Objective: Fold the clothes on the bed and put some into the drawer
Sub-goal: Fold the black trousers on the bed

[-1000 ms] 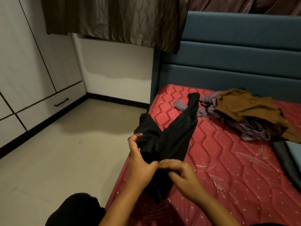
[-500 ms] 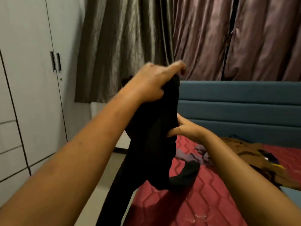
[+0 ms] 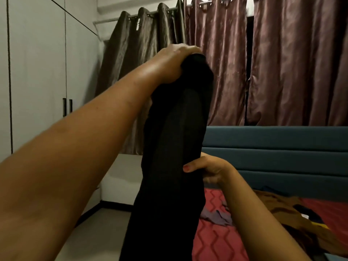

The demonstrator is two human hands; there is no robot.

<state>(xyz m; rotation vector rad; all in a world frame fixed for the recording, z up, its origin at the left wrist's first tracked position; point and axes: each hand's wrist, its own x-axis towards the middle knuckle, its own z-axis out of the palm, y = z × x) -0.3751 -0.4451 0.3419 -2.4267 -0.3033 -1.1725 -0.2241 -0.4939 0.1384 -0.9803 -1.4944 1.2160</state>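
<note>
My left hand point(image 3: 174, 62) is raised at arm's length, fingers curled tight over the top end of the black garment point(image 3: 175, 144). The garment hangs straight down in front of me at the near edge of the bed point(image 3: 216, 240), with its lower end out of view. My right hand point(image 3: 210, 171) pinches the same garment lower down at its right edge, thumb on the near face, other fingers hidden behind the cloth. On the bed beyond: brown garment point(image 3: 278, 210) and purple garment point(image 3: 216, 216), heaped unfolded and touching, near the blue headboard point(image 3: 273, 147).
</note>
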